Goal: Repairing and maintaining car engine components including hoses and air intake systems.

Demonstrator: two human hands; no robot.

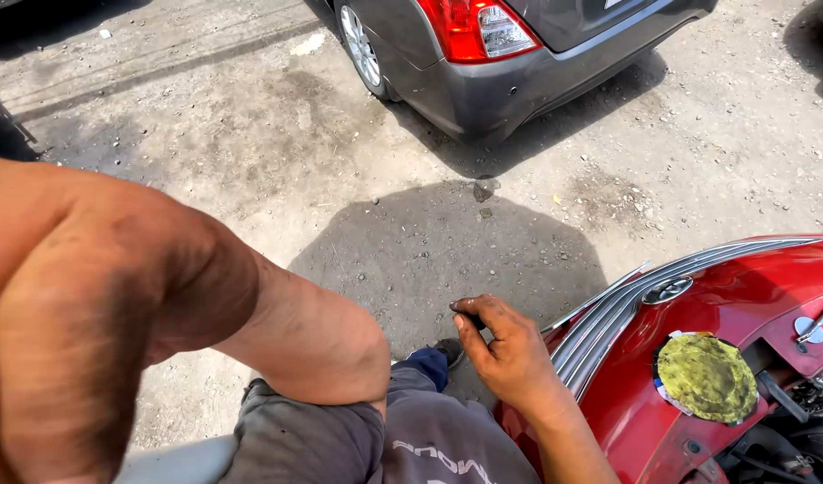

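Grey, dusty ground fills most of the view, stained dark in patches, with the person's shadow spread across the middle. At the top stands the rear corner of a grey car, its red tail lamp lit by the sun. Lower right is the red front of another car — a chrome grille curving along its edge, and a worn round yellow-green pad lying on the panel just behind it. A small tool with a reddish handle rests near the right border.

The left arm is bent close to the camera, so the elbow and forearm block the left side of the view; the left hand itself is out of sight, and how its fingers stand cannot be told. The right hand hangs just beside the grille, apart from it by a sliver, fingers curled together around a small dark object whose kind is too hidden to name. Below, grey trousers and one dark shoe show.

Risks, as a judgement: the hand sits very near the chrome edge — a slip could scrape knuckles or scratch the paint. The small object, loosely seen in the curl of the fingers, could drop onto the gravel and be hard to find. The pad lies unsecured on a sloping panel and might slide off if the panel is jolted.
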